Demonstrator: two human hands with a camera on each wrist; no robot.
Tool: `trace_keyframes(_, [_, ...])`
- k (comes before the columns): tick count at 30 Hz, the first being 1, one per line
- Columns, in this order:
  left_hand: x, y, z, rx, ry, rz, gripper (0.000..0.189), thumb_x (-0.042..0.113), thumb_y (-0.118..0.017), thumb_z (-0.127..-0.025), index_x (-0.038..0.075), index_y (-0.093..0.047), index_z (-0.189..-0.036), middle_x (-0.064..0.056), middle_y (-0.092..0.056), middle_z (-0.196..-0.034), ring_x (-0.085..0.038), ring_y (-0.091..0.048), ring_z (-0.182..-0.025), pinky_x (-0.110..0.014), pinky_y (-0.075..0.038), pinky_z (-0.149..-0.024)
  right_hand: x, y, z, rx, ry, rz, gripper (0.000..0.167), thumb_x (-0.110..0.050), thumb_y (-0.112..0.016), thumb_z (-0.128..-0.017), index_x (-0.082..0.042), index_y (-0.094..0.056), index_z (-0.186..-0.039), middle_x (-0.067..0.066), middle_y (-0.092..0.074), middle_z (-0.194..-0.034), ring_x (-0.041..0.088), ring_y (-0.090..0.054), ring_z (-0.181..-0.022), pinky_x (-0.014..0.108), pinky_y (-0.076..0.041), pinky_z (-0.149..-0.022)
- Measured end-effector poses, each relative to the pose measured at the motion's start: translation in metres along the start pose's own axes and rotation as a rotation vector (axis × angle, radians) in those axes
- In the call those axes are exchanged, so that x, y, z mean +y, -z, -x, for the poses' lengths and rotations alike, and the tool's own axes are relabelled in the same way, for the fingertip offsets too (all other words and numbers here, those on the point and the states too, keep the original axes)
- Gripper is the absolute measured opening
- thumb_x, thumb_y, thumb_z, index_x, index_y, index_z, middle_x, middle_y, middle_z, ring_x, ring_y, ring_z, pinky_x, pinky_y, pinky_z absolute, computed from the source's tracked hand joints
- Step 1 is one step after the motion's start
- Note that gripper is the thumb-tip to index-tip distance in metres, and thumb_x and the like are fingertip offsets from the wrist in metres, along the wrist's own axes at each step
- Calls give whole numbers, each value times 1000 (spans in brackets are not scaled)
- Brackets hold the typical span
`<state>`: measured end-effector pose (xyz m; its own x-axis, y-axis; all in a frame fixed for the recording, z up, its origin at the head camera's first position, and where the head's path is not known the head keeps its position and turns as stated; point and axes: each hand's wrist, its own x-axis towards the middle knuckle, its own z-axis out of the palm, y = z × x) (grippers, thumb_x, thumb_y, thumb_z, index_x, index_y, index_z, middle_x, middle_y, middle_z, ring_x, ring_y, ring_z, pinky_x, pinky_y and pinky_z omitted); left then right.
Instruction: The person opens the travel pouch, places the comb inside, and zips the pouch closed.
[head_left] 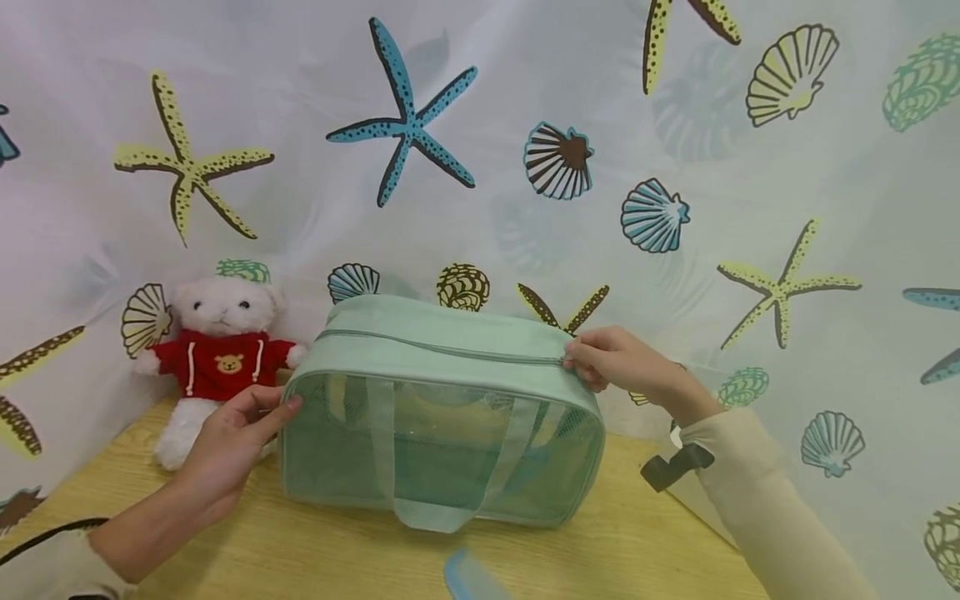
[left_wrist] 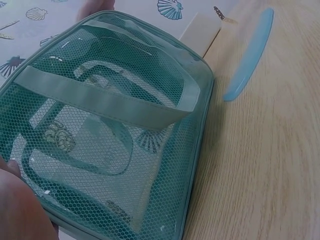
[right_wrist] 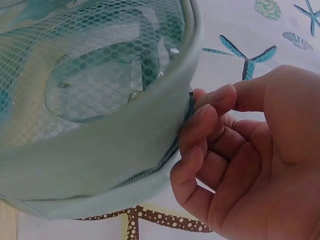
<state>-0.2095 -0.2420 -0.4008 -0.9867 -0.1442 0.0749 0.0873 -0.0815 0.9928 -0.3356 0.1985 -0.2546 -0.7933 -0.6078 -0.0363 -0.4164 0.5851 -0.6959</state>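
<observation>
A mint-green zip bag (head_left: 442, 433) with see-through mesh sides stands upright on the wooden table. Its zipper (head_left: 450, 350) runs along the top and looks closed over the stretch I see. At the bag's left end, my left hand (head_left: 236, 442) grips the edge, thumb on the front face. My right hand (head_left: 618, 367) pinches the zipper's pull at the right end; curled fingers (right_wrist: 200, 135) in the right wrist view mostly hide the pull. A strap handle (left_wrist: 105, 100) hangs down the front. Through the mesh, the inside shows no clear loose item.
A white teddy bear (head_left: 225, 358) in a red hoodie sits left of the bag. On the table in front lies a light blue curved piece (left_wrist: 250, 55). A cream box (left_wrist: 200, 32) stands at the right. Behind hangs a curtain (head_left: 480, 233) printed with starfish and shells.
</observation>
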Motion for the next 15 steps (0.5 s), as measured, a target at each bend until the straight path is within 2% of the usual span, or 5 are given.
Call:
trace_keyframes(7, [1, 5, 2, 5, 10, 29, 5, 27, -65, -102, 30, -69, -105, 21, -61, -100, 1, -56, -97, -12, -47, -85, -13, -9, -9, 17, 32, 39, 38, -30, -43, -112, -6, -59, -87, 1, -48, -64, 18, -48, -67, 31, -46, -67])
trace_keyframes(13, [1, 0, 1, -12, 21, 16, 6, 28, -64, -103, 33, -68, -103, 22, -61, -100, 1, -55, -98, -12, -46, -87, -18, -10, -10, 12, 5, 31, 37, -30, -43, -112, -4, -65, -97, 1, -49, -61, 15, -39, -52, 31, -40, -55])
trace_keyframes(15, [1, -2, 0, -17, 14, 15, 5, 29, -64, -103, 32, -68, -104, 21, -61, -101, 1, -55, -99, -12, -46, -87, -20, -11, -10, 10, 3, 34, 38, -31, -43, -112, -4, -63, -93, 1, -50, -60, 16, -40, -49, 32, -41, -54])
